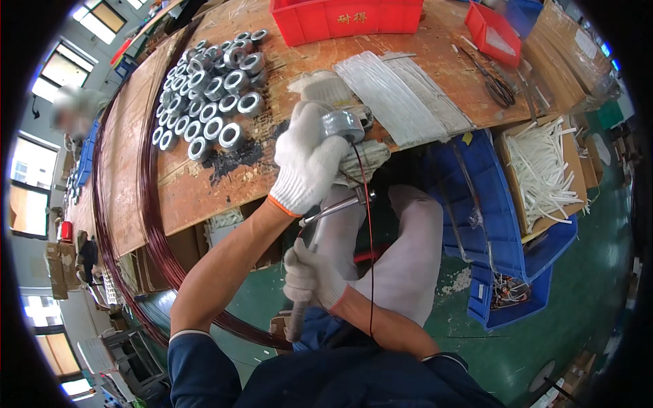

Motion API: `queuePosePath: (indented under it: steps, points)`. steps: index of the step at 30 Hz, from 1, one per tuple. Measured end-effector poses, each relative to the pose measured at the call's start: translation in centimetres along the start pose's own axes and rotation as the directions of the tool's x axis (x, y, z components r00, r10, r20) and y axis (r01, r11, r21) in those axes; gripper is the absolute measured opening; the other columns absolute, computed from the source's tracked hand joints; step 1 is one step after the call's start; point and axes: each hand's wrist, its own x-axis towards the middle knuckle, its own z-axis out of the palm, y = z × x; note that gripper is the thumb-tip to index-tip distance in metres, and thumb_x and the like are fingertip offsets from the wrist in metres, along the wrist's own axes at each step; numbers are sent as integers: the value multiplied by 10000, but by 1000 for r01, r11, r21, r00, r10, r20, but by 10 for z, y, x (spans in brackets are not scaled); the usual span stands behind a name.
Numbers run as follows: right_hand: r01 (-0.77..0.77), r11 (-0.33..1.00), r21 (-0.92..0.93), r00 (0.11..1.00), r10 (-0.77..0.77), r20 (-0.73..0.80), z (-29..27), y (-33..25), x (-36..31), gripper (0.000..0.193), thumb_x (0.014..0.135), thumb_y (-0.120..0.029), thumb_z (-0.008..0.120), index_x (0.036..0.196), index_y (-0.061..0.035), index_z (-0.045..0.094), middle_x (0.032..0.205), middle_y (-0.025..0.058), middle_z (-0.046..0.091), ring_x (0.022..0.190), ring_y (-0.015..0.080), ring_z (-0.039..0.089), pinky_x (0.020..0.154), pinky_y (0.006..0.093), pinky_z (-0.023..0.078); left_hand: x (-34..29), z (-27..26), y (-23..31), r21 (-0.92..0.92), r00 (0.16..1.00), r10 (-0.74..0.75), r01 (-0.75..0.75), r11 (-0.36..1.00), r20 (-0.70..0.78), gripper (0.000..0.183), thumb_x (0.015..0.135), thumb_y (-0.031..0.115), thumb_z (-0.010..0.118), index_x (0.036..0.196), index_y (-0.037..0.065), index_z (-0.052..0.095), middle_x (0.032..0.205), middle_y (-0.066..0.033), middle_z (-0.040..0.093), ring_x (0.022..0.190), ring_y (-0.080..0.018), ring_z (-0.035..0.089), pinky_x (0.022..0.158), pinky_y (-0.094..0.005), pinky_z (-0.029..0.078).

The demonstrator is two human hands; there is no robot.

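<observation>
My left hand (306, 160), in a white knit glove, grips a silver-grey ring (342, 125) at the table's front edge, its fingers around the ring's near and left sides. From the ring a dark red wire (369, 245) hangs down toward my lap. Lower down, my gloved right hand (311, 275) is closed around the grey handle (296, 321) of a tool. A silver metal bar (335, 208) crosses just above that hand, over my legs; whether it belongs to the tool I cannot tell. Cloth-like padding (367, 160) lies under the ring.
Many similar rings (214, 88) cover the table's left part, beside long bundles of dark red wire (146, 156). Behind are red bins (347, 27). Flat pale strips (401, 95) and scissors (500, 88) lie to the right. A box of white strips (542, 173) rests over blue crates (476, 204).
</observation>
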Motion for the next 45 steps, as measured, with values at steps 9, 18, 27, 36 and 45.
queuePosePath:
  steps: [9, 18, 27, 36, 45]
  points:
    - [-51, 690, -722, 707, -486, -514, -60, -71, -145, 342, 1073, -380, 677, 958, -61, 721, 740, 12, 641, 439, 108, 500, 405, 294, 379, -2, 0, 3, -25, 999, -23, 22, 999, -27, 360, 793, 96, 686, 1131, -16, 630, 1045, -121, 620, 959, -215, 606, 924, -314, 492]
    - [-48, 133, -990, 702, -700, -128, 147, -72, -126, 338, 1116, -185, 528, 1354, 37, 619, 837, 91, 690, 569, 95, 593, 485, 259, 472, -4, -9, -6, 16, 996, -56, 55, 998, 64, 401, 809, 189, 724, 1174, 52, 625, 1070, -159, 656, 1003, -318, 682, 915, -383, 519]
    - [-296, -953, 63, 955, -296, 12, 219, -8, -68, 166, 943, -155, 656, 929, 1, 710, 698, 143, 724, 718, 327, 783, 581, 512, 603, -9, -11, -37, -243, 933, 358, -342, 908, 24, 372, 910, 11, 686, 1275, 9, 614, 1383, -154, 603, 1226, -300, 636, 1072, -384, 504]
    - [111, -914, 390, 985, 49, -164, 356, -101, 126, 170, 909, -164, 682, 981, -90, 818, 934, 103, 803, 885, 310, 801, 663, 489, 640, -12, -1, -53, -617, 944, 328, -272, 739, -24, 373, 1115, 332, 537, 1240, -4, 641, 1320, -161, 623, 1315, -314, 591, 1112, -417, 473]
    - [-331, -880, 341, 880, -157, 449, 319, -293, 122, 254, 971, -127, 584, 1176, -142, 734, 960, 139, 776, 866, 318, 781, 690, 480, 615, -3, -4, -31, -564, 997, 79, -54, 824, 21, 354, 1140, 252, 475, 1083, -30, 682, 1217, -114, 630, 1016, -196, 630, 933, -293, 494]
